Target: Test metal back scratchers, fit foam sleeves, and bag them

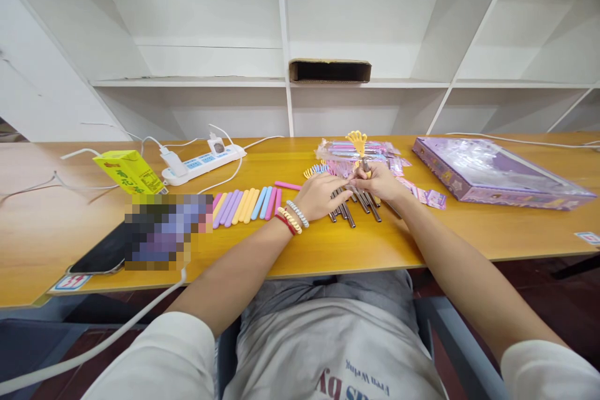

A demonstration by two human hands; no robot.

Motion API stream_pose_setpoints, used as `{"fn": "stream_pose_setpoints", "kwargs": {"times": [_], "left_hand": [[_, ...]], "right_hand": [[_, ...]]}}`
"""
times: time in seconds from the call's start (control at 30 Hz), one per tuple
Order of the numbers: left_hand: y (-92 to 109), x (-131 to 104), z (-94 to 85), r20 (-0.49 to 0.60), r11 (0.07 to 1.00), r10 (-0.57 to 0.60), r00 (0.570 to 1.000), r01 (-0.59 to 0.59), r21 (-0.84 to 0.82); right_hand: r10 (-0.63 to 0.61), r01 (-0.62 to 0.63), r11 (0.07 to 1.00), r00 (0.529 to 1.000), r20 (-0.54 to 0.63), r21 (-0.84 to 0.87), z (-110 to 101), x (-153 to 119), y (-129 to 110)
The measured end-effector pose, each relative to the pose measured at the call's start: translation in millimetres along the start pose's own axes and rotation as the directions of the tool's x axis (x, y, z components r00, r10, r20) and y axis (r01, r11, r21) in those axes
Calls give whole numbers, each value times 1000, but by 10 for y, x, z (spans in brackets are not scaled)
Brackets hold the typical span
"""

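Head view: right hand [379, 181] has its grip closed on the yellow hand-shaped piece [357, 142], pinched by the stem, piece pointing up, between near and far edges of the worktop [375, 253]. Left hand [323, 195] meets the right fingers over the metal rods [349, 215]; can't tell if its grip holds anything. Colored sticks [241, 206] lined up left of it. Purple box [487, 192] toward far edge, right.

Worktop, yellow-brown, wood-look [328, 253]. Thereon, left to right: black flat phone [100, 250]; yellow-green rectangular carton [131, 174]; long white power strip [201, 165]; row of multicoloured slim sticks [241, 207]; slender silvery metal tubes [349, 215]; shallow purple printed box [497, 190].
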State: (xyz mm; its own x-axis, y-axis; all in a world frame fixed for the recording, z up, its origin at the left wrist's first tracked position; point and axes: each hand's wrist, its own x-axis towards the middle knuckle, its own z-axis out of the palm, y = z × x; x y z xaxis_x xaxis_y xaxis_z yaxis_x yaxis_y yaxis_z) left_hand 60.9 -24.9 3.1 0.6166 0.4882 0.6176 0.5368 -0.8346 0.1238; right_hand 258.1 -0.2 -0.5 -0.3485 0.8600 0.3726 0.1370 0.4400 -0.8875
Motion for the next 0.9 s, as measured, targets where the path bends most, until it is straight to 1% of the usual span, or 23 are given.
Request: {"fn": "stream_pose_setpoints", "kwargs": {"times": [0.1, 0.17, 0.3, 0.4, 0.47, 0.57, 0.63, 0.73, 0.8, 0.9], "left_hand": [[15, 16, -17, -58, 996, -83, 995, 81, -36], [20, 20, -12, -70, 985, -160, 985, 156, -70], [18, 22, 36, -47, 919, -345, 937, 328, -219], [23, 31, 56, -27, 858, -442, 897, 414, -305], [32, 42, 46, -19, 838, -467, 884, 436, -327], [39, 54, 20, -19, 839, -469, 883, 438, -324], [32, 54, 16, -46, 840, -481, 875, 445, -311], [9, 39, 38, -77, 827, -521, 850, 481, -291], [-6, 26, 58, -61, 819, -538, 840, 505, -272], [-22, 10, 79, -10, 826, -532, 847, 517, -225]], "right_hand": [[13, -14, 1000, 1000, -24, -26, 11, 7, 4], [9, -10, 999, 999, -34, -52, 13, 10, 12], [-3, -1, 993, 999, -33, -115, 4, 11, 31], [-28, 24, 982, 999, -18, -188, 2, 10, 19], [-48, 45, 973, 999, -7, -228, 8, 6, -3], [-49, 47, 957, 999, 1, -288, 20, 0, -32], [-47, 44, 941, 999, 0, -335, 23, -2, -33], [-45, 45, 919, 999, 8, -391, 18, 2, -10], [-41, 47, 905, 999, 24, -424, 14, 3, 7], [-42, 65, 877, 997, 60, -477, 18, -4, 7]]}}
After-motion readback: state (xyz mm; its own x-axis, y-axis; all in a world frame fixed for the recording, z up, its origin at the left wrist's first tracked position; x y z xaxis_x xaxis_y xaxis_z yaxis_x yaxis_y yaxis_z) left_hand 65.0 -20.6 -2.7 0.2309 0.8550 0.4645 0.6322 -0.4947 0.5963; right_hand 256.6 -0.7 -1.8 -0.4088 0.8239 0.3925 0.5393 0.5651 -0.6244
